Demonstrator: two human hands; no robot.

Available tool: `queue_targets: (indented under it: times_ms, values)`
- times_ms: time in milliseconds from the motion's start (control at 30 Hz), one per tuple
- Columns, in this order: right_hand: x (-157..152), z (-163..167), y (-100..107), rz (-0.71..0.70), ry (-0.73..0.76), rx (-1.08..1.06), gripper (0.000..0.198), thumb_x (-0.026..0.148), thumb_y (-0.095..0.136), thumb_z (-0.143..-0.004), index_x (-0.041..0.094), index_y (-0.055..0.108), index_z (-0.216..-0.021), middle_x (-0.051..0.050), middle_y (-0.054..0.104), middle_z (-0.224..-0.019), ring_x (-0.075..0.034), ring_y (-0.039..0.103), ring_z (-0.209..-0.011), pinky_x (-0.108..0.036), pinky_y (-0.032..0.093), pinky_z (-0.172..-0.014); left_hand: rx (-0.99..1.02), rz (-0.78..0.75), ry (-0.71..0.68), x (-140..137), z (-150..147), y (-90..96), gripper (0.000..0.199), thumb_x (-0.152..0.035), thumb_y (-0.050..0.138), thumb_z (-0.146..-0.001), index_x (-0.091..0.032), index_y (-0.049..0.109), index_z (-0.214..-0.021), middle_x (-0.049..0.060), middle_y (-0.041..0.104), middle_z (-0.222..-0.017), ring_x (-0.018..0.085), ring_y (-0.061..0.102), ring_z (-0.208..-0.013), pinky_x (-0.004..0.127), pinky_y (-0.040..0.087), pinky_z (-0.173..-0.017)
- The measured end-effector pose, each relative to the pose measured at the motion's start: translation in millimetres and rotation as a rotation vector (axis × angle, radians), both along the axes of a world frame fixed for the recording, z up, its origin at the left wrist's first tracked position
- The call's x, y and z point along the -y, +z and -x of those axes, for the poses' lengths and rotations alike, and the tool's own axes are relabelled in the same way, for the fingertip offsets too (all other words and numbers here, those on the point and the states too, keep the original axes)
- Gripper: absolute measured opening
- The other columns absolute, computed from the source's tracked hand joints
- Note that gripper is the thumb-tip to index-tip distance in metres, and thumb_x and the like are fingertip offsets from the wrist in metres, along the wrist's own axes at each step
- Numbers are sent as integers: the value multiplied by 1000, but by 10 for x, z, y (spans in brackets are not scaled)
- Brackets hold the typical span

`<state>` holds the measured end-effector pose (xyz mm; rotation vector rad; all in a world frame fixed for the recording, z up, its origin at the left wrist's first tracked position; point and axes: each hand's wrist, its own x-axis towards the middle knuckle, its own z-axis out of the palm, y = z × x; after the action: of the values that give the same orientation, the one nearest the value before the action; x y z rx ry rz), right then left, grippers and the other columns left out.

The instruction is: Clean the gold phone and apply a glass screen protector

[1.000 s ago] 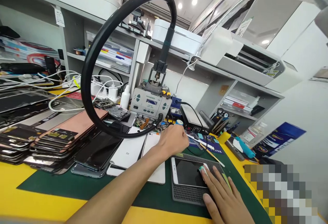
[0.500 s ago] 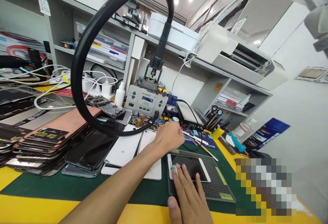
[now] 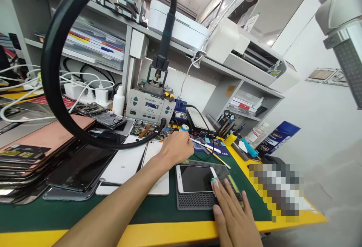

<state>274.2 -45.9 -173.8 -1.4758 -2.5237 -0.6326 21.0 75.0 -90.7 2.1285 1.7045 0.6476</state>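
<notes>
A white phone with a dark screen lies face up on a grey perforated mat. My right hand is at the phone's right end, its fingers outstretched and apart. Something white and green covers the index fingertip, which is at the phone's edge; whether it presses there I cannot tell. My left hand is closed beyond the phone, beside a small round container with a blue and white top. The fingers' inner side is hidden, so what they hold does not show.
White phone backs and a stack of phone parts lie to the left. Behind stands a grey repair station, under a thick black hose. White tweezers and a cotton swab lie right of my left hand.
My right hand has slid from the phone's left side to its right end, uncovering the screen. My left hand stays closed near the same spot. The whole view has shifted.
</notes>
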Motion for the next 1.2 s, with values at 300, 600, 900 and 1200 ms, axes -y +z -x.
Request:
queue_targets:
  times_ms: [300, 600, 900, 1200]
  values:
    - [-15, 18, -43, 51, -97, -10, 58, 33, 34, -109, 22, 22, -165, -7, 32, -165, -38, 30, -151, -71, 41, -111, -39, 10, -56, 63, -59, -20, 25, -38, 63, -101, -15, 67, -109, 6, 70, -104, 19, 69, -92, 39, 59, -84]
    - [-4, 731, -165, 47, -8, -97, 50, 32, 35, -107, 26, 48, -155, -3, 43, -159, -39, 45, -144, -73, 42, -110, -44, -6, -57, 53, -66, -53, 26, -39, 62, -102, -15, 67, -107, 6, 70, -103, 20, 69, -94, 40, 58, -86]
    - [-127, 72, 114, 124, -40, -90, 54, 31, 30, -110, 30, 24, -164, -3, 38, -162, -38, 32, -150, -76, 36, -112, -15, 53, -105, 46, -48, -44, 26, -40, 61, -102, -15, 68, -107, 5, 70, -101, 19, 69, -91, 39, 58, -85]
    - [-239, 65, 114, 195, -140, -123, 54, 38, 24, -110, 23, 34, -161, -4, 37, -163, -33, 29, -152, -70, 30, -118, 79, 198, -296, 132, -108, -43, 24, -39, 64, -101, -17, 67, -110, 6, 70, -106, 18, 69, -89, 34, 59, -80]
